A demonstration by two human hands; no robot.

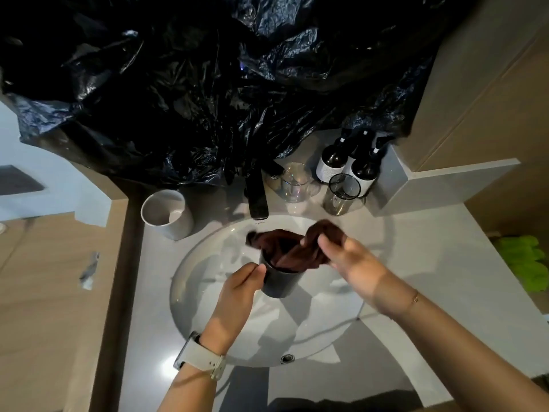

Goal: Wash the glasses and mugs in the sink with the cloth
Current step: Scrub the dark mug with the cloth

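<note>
While the dark mug (279, 281) hangs tilted over the white sink basin (208, 281), my left hand (237, 288) grips its side with curled fingers, and a brown cloth (289, 248) is stuffed into its mouth, spilling out over the rim. My right hand (347, 255) is clamped on the cloth's upper end, just right of the mug, so my two hands sit close together above the bowl. A pale watch (202, 356) wraps my left wrist. Behind the basin stands the dark faucet (257, 194). To its left a white mug (166, 212) sits on the counter; to its right are a clear glass mug (295, 182) and a smoky glass tumbler (341, 194), with dark bottles (332, 159) just behind them. Crumpled black plastic sheeting (193, 84) hangs over the wall above.
</note>
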